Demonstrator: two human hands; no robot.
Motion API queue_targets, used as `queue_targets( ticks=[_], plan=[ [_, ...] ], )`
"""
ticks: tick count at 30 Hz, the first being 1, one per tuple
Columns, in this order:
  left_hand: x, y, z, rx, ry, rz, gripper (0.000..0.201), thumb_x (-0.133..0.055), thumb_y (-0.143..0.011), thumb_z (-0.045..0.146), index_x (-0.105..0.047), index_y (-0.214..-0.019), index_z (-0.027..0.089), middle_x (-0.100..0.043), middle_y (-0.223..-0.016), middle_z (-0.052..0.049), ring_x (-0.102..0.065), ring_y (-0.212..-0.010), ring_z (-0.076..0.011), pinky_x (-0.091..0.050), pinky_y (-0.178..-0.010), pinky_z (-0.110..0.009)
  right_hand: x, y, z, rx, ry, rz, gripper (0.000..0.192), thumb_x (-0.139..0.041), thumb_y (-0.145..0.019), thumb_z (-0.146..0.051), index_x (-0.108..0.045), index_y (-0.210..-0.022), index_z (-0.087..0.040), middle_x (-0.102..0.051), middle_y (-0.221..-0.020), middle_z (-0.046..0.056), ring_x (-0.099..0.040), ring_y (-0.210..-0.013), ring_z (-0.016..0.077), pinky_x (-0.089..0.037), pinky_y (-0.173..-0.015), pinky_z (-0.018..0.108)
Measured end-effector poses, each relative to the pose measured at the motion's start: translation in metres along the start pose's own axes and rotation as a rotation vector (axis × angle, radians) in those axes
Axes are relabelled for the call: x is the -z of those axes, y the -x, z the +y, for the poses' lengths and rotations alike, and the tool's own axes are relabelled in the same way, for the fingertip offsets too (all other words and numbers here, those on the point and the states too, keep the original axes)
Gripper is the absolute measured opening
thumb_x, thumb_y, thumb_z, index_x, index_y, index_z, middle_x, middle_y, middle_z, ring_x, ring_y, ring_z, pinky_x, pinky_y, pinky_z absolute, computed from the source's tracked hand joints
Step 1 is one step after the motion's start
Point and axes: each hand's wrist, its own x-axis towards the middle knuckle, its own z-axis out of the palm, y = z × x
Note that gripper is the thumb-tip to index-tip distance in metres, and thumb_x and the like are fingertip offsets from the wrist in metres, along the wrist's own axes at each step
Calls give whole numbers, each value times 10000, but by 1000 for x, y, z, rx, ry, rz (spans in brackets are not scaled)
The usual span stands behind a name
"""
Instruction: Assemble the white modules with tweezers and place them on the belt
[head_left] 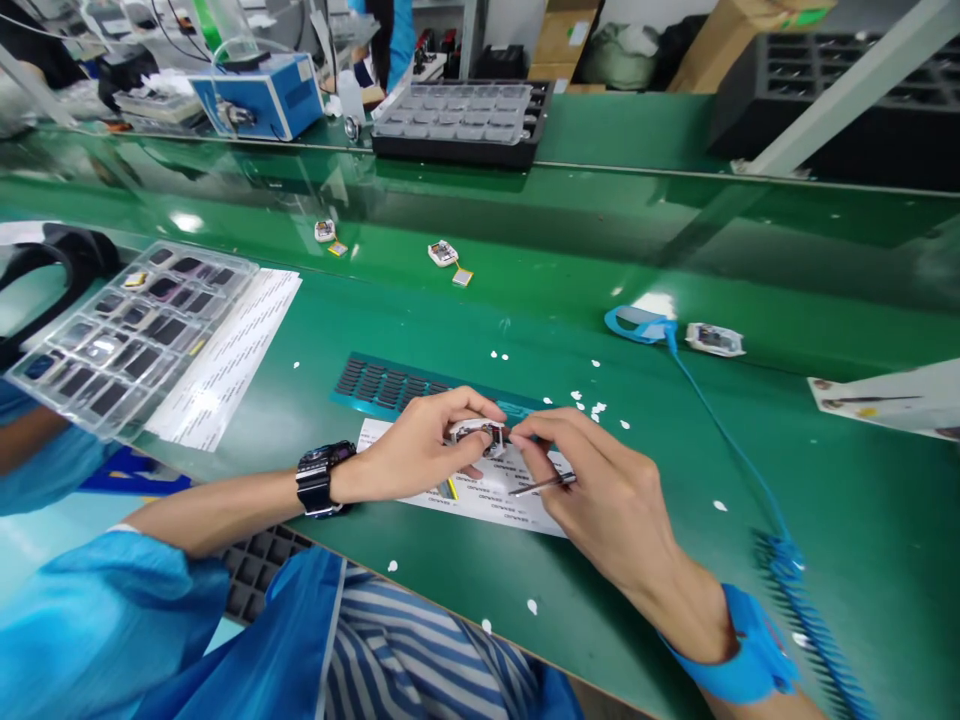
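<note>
My left hand (427,445) grips a small white electronic device housing (469,428) between thumb and fingers, its circuitry exposed on the right side. A yellow-edged battery (448,489) shows just below that hand. My right hand (600,480) holds a pair of metal tweezers (534,487) tucked in its lower fingers, tips pointing left. Its thumb and index finger pinch together at the housing's right edge; whatever is between them is too small to make out. Under both hands lies a white printed sheet (517,505). Behind them is a green strip with rows of dark pads (386,385).
Two opened white units (442,253) with batteries lie further back. A white housing (715,340) rests near a blue wrist strap (637,322) and its coiled cord (787,560). White paper bits dot the green bench (300,430). A clear tray (127,320) of dark screens sits left.
</note>
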Motion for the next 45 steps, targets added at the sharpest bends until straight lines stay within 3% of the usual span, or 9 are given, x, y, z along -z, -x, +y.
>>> queue_targets(
  ticks=[13, 18, 22, 30, 36, 45],
  plan=[
    [-3, 0, 4, 60, 136, -105, 189, -597, -853, 191, -560, -1034, 153, -675, -849, -13, -641, -713, -101, -620, -643, -245, -11, 1, -7, 28, -67, 71, 142, -582, -948, -71, -657, -961, -191, -732, -882, 55, -705, -741, 152, -570, -637, 253],
    [-3, 2, 2, 59, 140, -71, 197, -602, -861, 213, -514, -1033, 175, -681, -871, -14, -659, -723, -111, -612, -649, -258, -12, 1, -8, 1, -96, 120, 153, -642, -910, -67, -677, -965, -205, -746, -885, 62, -724, -743, 178, -595, -641, 285],
    [-3, 4, 1, 3, 11, -25, 233, -577, -885, 216, -477, -1095, 197, -726, -925, -31, -686, -720, -121, -560, -633, -239, -14, 3, -8, 55, -56, 156, 207, -673, -886, -54, -679, -1014, -216, -765, -917, 72, -747, -784, 200, -623, -679, 311],
    [-2, 6, 4, -29, -137, -29, 276, -522, -866, 161, -423, -1119, 210, -748, -927, -15, -694, -661, -117, -429, -529, -214, -12, 2, -7, 51, -92, 83, 207, -652, -900, -49, -648, -1033, -206, -759, -919, 73, -741, -800, 190, -617, -698, 297],
    [-3, 6, 4, -23, -163, -44, 317, -520, -820, 118, -427, -1110, 204, -761, -932, -19, -663, -611, -103, -412, -530, -222, -8, -3, -4, 80, -152, -30, 238, -573, -913, -28, -643, -1031, -223, -744, -923, 47, -726, -812, 183, -601, -688, 297],
    [-1, 5, -1, 30, 16, -65, 307, -566, -877, 207, -410, -1141, 215, -721, -935, -26, -685, -679, -113, -496, -552, -208, -7, -1, -2, -24, -113, 39, 121, -615, -937, -102, -652, -956, -215, -726, -896, 63, -710, -753, 173, -584, -636, 275]
  ],
)
